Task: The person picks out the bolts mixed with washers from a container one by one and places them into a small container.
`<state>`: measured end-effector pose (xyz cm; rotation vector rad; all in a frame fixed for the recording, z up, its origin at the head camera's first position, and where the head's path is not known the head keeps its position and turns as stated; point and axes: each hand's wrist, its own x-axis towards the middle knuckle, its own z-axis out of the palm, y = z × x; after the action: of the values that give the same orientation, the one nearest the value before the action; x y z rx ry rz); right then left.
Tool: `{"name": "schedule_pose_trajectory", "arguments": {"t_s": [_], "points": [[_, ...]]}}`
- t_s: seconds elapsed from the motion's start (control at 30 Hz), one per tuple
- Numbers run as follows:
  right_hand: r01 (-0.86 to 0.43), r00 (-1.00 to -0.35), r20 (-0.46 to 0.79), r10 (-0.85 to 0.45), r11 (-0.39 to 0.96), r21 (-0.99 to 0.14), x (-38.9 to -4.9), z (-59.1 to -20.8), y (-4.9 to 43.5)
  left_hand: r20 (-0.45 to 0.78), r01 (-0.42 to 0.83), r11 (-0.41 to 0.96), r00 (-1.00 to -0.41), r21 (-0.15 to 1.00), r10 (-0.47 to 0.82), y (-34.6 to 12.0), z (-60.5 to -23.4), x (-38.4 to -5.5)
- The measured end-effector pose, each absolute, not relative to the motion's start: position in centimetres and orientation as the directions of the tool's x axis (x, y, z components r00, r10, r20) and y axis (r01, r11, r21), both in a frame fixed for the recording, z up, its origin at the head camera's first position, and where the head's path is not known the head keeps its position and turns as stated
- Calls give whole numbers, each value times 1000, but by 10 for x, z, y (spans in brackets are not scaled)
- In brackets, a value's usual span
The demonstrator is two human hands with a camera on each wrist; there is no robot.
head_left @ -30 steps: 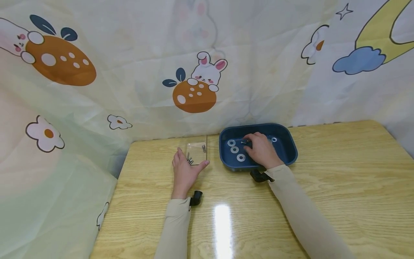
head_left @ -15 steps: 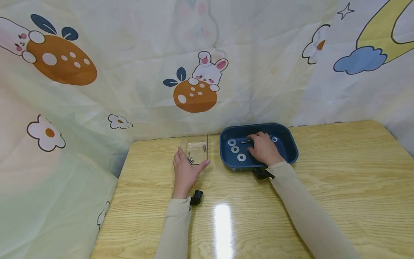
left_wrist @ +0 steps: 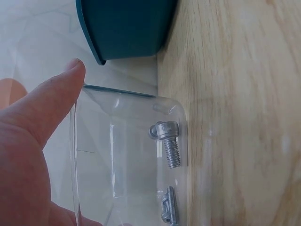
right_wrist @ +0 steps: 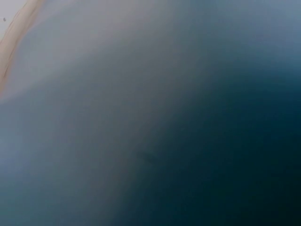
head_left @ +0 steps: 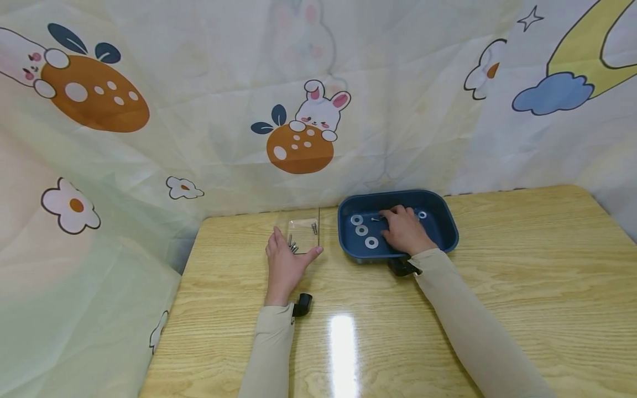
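Observation:
My left hand (head_left: 285,264) holds a clear plastic box (left_wrist: 131,141), thumb along one side and fingers on the other. Inside the box lie a socket-head bolt (left_wrist: 170,141) and several smaller screws (left_wrist: 170,207). My right hand (head_left: 408,232) reaches down into a dark blue tray (head_left: 348,255). A small screw (head_left: 375,219) lies at its fingertips, its far end hidden by a finger; thumb and index finger are apart. The right wrist view is a close blur, so it does not show the contact.
Flat washers lie in the tray's left part, one of them a large washer (head_left: 371,242). A smaller ring (head_left: 422,214) lies at its back right. Tray and box stand side by side at the rear of the wooden table (head_left: 398,331), before a printed cloth (head_left: 388,110).
My right hand has shifted slightly right in the tray, and its thumb has come apart from the fingers, showing the screw. The left hand and box stay still.

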<state>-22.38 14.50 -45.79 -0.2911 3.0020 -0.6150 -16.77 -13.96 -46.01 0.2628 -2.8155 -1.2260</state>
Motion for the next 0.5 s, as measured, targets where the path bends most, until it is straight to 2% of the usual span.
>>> {"name": "schedule_pose_trajectory", "arguments": {"t_s": [0.5], "points": [[-160,-982,-34,-188,906,-391,-225,-455,146,-11,-133,673,-983,728,-182,-140,-461,-168]]}}
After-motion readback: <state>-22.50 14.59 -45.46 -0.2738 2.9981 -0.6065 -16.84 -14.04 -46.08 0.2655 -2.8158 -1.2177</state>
